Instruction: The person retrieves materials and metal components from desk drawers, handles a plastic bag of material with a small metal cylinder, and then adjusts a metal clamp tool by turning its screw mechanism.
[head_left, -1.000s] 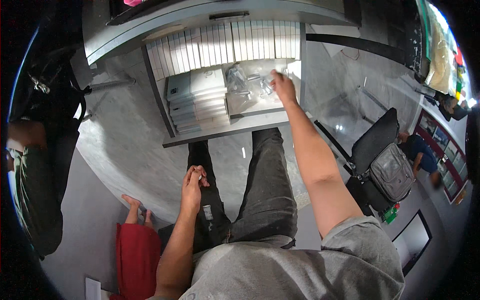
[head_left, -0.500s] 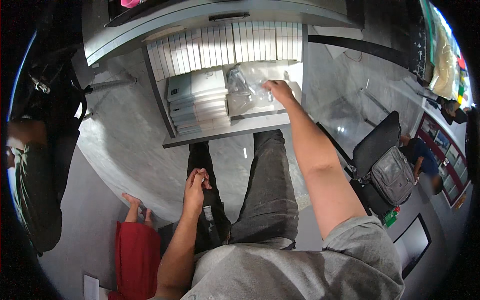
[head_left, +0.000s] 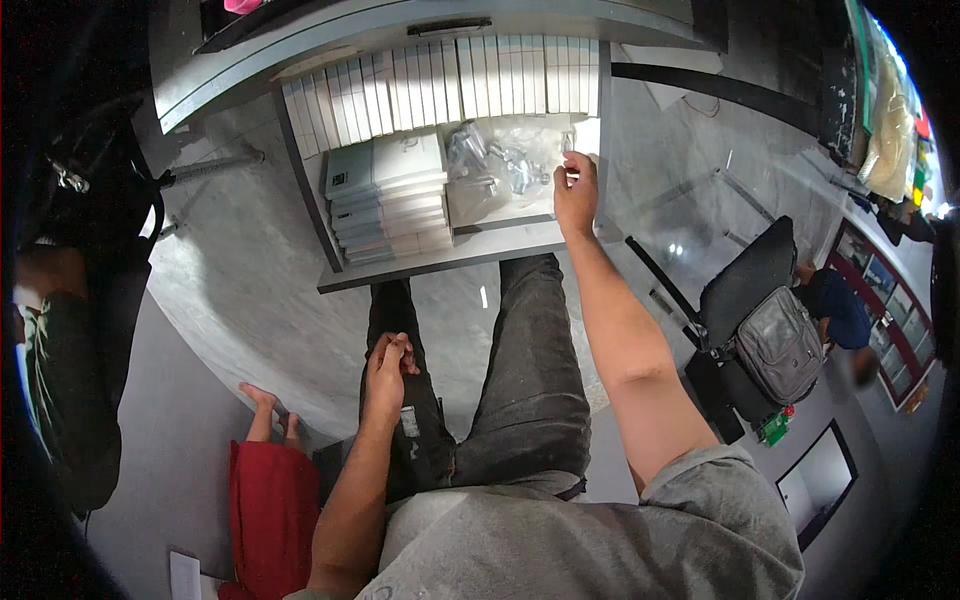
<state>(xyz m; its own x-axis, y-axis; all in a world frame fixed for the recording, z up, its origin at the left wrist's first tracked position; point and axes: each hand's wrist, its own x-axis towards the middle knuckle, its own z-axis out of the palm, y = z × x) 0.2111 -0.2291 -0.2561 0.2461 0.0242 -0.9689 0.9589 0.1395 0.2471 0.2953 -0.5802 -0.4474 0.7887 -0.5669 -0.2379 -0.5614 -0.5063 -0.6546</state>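
An open drawer extends over my knees. Inside its right part lies a clear plastic bag with small clear or shiny pieces showing in it. My right hand is over the drawer's right side, beside the bag, its fingers curled together. Whatever those fingertips may hold is too small to make out. Above my thigh, outside the drawer, my left hand is closed with thumb against fingers; its contents, if any, are hidden. Left of the bag sit stacked pale, flat boxes or booklets.
A row of thin pale boxes or booklets stands along the drawer's back. Right of me is a black chair with a dark bag. Another person bends at far right; bare feet and red cloth show at lower left.
My right hand has moved from over the plastic bag to the drawer's right side, uncovering the shiny pieces. The left hand stays closed above my thigh. The whole view has shifted slightly.
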